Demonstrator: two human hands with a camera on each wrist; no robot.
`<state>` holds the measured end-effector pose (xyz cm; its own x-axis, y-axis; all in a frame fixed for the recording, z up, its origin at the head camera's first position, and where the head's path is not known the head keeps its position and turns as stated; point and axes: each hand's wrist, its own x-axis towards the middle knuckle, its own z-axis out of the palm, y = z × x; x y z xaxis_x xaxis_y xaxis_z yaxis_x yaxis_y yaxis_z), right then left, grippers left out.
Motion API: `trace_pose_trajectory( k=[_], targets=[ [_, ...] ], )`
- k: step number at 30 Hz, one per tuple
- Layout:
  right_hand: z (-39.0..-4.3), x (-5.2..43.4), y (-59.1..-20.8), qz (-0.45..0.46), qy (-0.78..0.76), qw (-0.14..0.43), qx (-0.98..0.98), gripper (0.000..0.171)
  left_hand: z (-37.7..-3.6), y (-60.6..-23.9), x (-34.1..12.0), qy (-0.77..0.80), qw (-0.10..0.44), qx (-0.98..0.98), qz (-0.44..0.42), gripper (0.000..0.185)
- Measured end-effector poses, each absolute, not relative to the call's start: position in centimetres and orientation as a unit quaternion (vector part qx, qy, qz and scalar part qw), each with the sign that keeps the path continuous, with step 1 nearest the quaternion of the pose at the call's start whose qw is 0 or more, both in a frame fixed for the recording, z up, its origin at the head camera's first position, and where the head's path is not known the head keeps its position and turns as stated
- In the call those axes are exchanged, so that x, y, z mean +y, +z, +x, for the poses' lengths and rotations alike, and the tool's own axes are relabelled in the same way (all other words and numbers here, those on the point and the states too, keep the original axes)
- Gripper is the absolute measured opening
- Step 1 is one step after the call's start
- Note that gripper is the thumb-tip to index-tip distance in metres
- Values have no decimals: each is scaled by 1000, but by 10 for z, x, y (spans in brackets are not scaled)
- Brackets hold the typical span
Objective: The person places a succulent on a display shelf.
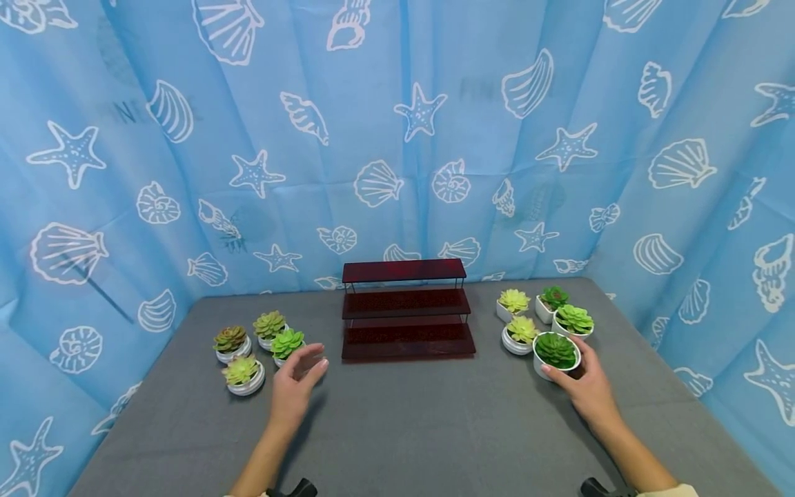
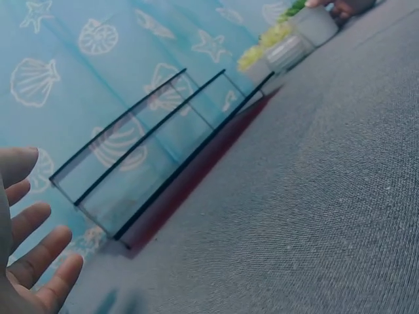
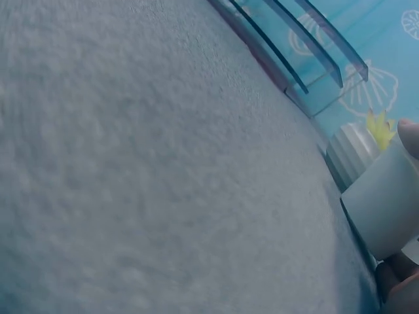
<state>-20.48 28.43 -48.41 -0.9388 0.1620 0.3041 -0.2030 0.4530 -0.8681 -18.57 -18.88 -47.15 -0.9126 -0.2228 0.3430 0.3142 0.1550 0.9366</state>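
Note:
My right hand (image 1: 586,386) grips a white round pot with a dark green succulent (image 1: 555,351), thumb at the near side and fingers round the right. In the right wrist view this white pot (image 3: 383,199) leans across the frame, low by the cloth. Beside it stand a ribbed white pot with a yellow-green succulent (image 1: 519,335) and a white pot with a bright green one (image 1: 574,320). My left hand (image 1: 295,383) holds nothing; its fingers (image 2: 49,255) are spread and relaxed. Just behind it is a potted green succulent (image 1: 288,344).
A dark red three-tier shelf (image 1: 406,310) stands at the back middle of the grey-covered table (image 1: 410,428). Several more potted succulents (image 1: 245,375) are grouped at left. Two others (image 1: 513,301) stand at the back right. A blue seashell curtain (image 1: 379,138) hangs behind.

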Motion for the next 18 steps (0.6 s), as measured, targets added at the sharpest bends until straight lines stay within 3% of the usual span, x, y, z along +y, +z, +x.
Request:
trace_pose_trajectory(
  k=[12,18],
  targets=[
    [-197,273,-480,-5,543,194,-817,73,-204,-481,-181,-667,148,-730,-10,35],
    [-194,264,-472,-6,571,211,-793,72,-216,-489,-177,-686,154,-712,-4,35]
  ],
)
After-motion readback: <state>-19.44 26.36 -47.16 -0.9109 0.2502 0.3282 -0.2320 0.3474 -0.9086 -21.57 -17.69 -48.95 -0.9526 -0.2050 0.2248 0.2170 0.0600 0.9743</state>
